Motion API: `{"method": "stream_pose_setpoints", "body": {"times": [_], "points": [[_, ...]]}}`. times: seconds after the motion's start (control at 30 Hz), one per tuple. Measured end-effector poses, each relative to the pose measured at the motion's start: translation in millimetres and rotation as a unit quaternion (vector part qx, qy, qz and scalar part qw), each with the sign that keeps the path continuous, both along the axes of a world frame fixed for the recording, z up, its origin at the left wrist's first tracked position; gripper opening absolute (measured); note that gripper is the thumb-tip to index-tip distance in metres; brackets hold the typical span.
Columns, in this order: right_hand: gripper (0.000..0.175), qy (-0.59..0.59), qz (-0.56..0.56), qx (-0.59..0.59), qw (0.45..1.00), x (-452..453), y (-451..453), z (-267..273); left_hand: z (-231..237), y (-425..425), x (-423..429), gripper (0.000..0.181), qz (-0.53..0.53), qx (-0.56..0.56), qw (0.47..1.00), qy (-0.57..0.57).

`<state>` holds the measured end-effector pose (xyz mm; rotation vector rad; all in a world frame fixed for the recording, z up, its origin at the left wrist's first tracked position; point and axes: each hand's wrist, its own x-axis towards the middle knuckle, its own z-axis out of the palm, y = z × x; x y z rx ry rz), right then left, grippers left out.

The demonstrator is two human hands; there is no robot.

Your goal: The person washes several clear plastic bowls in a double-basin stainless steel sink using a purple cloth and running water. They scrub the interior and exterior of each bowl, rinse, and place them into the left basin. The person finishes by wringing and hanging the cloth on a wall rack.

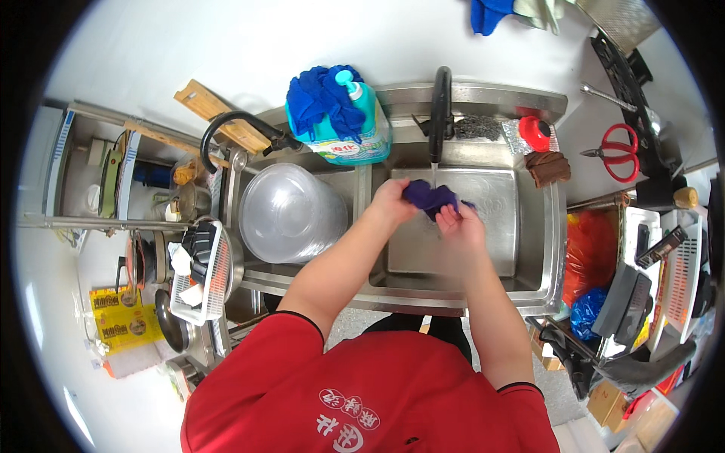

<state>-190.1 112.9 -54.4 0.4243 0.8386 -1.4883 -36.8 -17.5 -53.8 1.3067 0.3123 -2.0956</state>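
Note:
A bunched dark purple cloth is stretched between my hands over the right basin of a stainless steel sink. My left hand grips its left end, the fingers wrapped around the fabric. At the other end my right hand holds the cloth near its lower right part; this hand is slightly blurred. Directly above the cloth is a black faucet, and a thin stream of water runs from its spout onto the fabric.
A large clear plastic container lies in the left basin, beside a second black faucet. A teal pump bottle draped with a blue cloth stands behind the divider. Steel wool, a red-handled scrubber and a brown cloth line the rim. Red scissors hang right.

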Motion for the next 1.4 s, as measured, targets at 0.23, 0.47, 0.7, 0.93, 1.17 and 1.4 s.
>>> {"method": "stream_pose_setpoints", "body": {"times": [0.23, 0.47, 0.7, 0.93, 1.17, 1.4], "points": [[0.021, 0.109, 0.126, -0.128, 0.978, 16.1, 0.0, 56.7, -46.9, 66.4, 5.5, 0.024, -0.220, 0.004, 0.975, 0.029], [0.017, 0.283, 0.166, -0.070, 0.942, -5.1, -3.2, 61.9, -48.4, 56.8, 12.5, 0.020, -0.152, 0.042, 0.972, 0.173], [0.030, 0.395, 0.211, -0.087, 0.890, -12.7, -16.8, 64.7, 31.5, 71.9, 29.8, 0.054, -0.381, -0.239, 0.873, 0.185], [0.019, 0.833, 0.277, -0.270, 0.395, -0.2, 8.8, 78.0, 51.9, 34.3, -22.8, 0.056, -0.336, -0.052, 0.922, 0.188], [0.043, 0.772, 0.219, -0.242, 0.545, -29.9, 4.7, 57.5, 83.8, 24.5, -41.8, 0.032, -0.625, -0.393, 0.589, -0.329], [0.044, 0.700, 0.172, -0.293, 0.629, -3.4, -51.5, -35.5, 152.9, 24.3, -23.6, 0.041, -0.567, -0.434, 0.625, -0.316]]}}
